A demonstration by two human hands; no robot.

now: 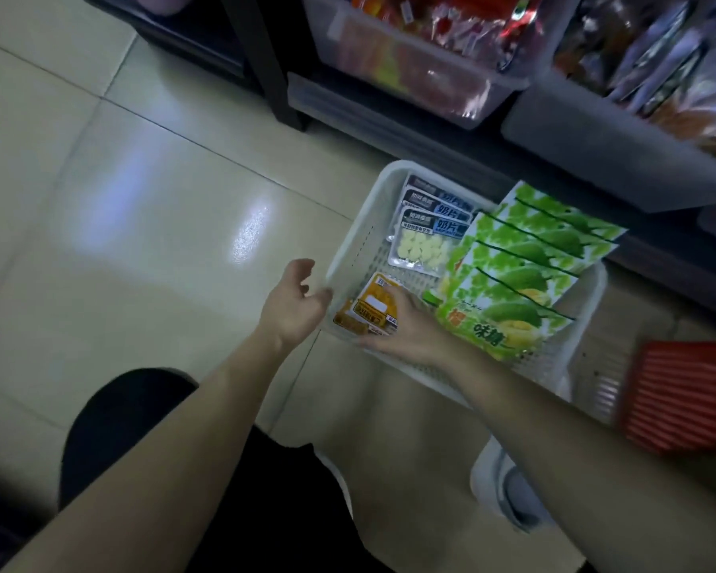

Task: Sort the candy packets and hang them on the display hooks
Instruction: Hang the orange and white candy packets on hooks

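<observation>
Resting on the floor, a white basket (350,241) holds green packets (513,279) along its right side, blue packets (428,233) at its far end and orange packets (368,310) at its near-left corner, which the right hand (402,328) grips while the left hand (296,303) hovers open just outside the left rim.

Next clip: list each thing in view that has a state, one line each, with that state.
white basket: on the floor, holding three kinds of packets
green packets: fanned stack, leaning over the basket's right side
blue packets: overlapped, lying flat at the basket's far end
orange packets: at the near left corner, under the right hand
right hand: resting on the orange packets, grip unclear
left hand: open, empty, beside the basket's left rim
</observation>
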